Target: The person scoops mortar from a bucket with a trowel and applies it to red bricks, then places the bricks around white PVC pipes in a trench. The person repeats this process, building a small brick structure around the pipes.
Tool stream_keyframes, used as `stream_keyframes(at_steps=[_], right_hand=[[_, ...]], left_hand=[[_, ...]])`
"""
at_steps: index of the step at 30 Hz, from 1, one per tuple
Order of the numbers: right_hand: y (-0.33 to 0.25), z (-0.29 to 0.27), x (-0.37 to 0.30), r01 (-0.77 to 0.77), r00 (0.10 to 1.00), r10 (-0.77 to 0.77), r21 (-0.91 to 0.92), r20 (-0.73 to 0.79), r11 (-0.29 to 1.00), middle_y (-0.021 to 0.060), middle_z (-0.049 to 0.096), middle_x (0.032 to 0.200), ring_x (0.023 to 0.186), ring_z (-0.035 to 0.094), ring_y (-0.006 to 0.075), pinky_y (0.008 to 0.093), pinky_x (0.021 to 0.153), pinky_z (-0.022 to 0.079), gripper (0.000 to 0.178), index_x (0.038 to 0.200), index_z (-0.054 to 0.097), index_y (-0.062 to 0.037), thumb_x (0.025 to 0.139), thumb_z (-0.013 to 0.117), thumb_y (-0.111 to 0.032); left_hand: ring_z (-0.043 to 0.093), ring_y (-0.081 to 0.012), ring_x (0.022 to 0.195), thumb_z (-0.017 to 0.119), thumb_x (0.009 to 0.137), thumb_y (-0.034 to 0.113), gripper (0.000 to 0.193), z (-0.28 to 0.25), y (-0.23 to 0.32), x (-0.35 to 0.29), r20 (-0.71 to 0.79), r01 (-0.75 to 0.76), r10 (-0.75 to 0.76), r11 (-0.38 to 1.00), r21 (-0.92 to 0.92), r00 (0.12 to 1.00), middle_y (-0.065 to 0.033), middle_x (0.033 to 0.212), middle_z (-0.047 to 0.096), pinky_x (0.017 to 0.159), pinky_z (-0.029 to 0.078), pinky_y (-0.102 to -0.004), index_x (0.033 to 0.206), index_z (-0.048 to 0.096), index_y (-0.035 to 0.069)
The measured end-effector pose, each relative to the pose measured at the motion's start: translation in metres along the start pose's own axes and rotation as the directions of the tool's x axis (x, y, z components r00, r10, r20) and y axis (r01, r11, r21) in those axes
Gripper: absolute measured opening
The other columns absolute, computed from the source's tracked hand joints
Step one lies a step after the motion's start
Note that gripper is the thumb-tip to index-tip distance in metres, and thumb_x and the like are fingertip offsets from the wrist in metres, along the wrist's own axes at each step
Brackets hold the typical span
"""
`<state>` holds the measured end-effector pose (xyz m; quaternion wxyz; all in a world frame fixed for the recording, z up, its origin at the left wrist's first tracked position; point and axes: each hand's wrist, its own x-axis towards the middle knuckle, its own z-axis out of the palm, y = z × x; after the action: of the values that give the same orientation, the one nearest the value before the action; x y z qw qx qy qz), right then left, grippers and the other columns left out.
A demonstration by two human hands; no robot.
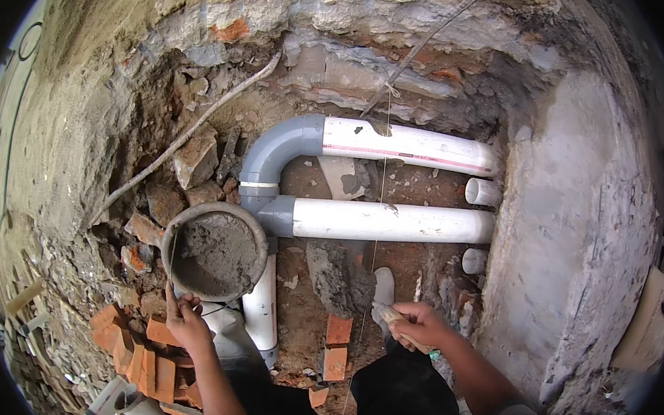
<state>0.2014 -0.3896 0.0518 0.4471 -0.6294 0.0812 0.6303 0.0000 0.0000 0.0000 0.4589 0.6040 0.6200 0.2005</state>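
Observation:
A round bucket [217,208] of wet grey mortar [219,255] is at the left of the pit. My left hand [187,319] is closed at its near rim, the index finger stretched up along the side and the others curled round what looks like a thin wire handle. My right hand [416,328] grips the wooden handle of a trowel [396,322]. A thick lump of mortar [336,274] lies just left of it, in front of the lower white pipe; it hides most of the trowel's blade.
White pipes [393,223] joined by a grey bend [280,156] cross the pit to a plastered wall [537,224]. A taut string [382,184] runs above them. Orange bricks [146,368] are heaped at lower left, others [335,362] near my legs. A stick [189,135] leans at left.

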Motion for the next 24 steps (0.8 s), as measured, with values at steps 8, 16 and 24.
stream_keyframes(at_steps=[8, 16, 24], right_hand=[[0.009, -0.103, -0.069, -0.083, 0.942, 0.171, 0.291, -0.289, 0.953, 0.0073, 0.062, 0.070, 0.053, 0.056, 0.0131, 0.0299, 0.047, 0.046, 0.015, 0.096, 0.067, 0.0013, 0.082, 0.061, 0.003], [-0.045, -0.120, 0.096, -0.091, 0.856, -0.066, -0.275, -0.513, 0.957, 0.0151, 0.066, 0.076, 0.060, 0.064, 0.0226, 0.0368, 0.058, 0.053, 0.029, 0.107, 0.065, 0.0036, 0.082, 0.060, -0.010], [-0.051, -0.115, 0.137, -0.182, 0.849, -0.302, -0.776, -0.434, 0.604, 0.0251, 0.058, 0.133, 0.124, 0.055, 0.0386, 0.0432, 0.109, 0.043, 0.066, 0.146, 0.047, -0.0094, 0.084, 0.066, -0.019]], left_hand=[[0.058, -0.0092, 0.074, 0.039, 0.099, -0.004, 0.049, 0.012, 0.002, 0.001, -0.025, -0.024, 0.022, 0.998, -0.050, 0.999, -0.0023, 0.089, 0.061, 0.067, 0.053, -0.0269, 0.145, 0.052, 0.009], [0.059, -0.0085, 0.074, 0.041, 0.100, -0.002, 0.050, 0.007, -0.007, -0.001, -0.030, -0.066, 0.066, 0.998, -0.024, 0.997, -0.0023, 0.090, 0.061, 0.065, 0.052, -0.0243, 0.147, 0.051, 0.013], [0.059, -0.0089, 0.075, 0.039, 0.101, -0.002, 0.051, 0.010, -0.005, -0.007, -0.029, -0.114, 0.113, 0.993, -0.033, 0.993, -0.0033, 0.093, 0.062, 0.066, 0.052, -0.0236, 0.149, 0.048, 0.015]])
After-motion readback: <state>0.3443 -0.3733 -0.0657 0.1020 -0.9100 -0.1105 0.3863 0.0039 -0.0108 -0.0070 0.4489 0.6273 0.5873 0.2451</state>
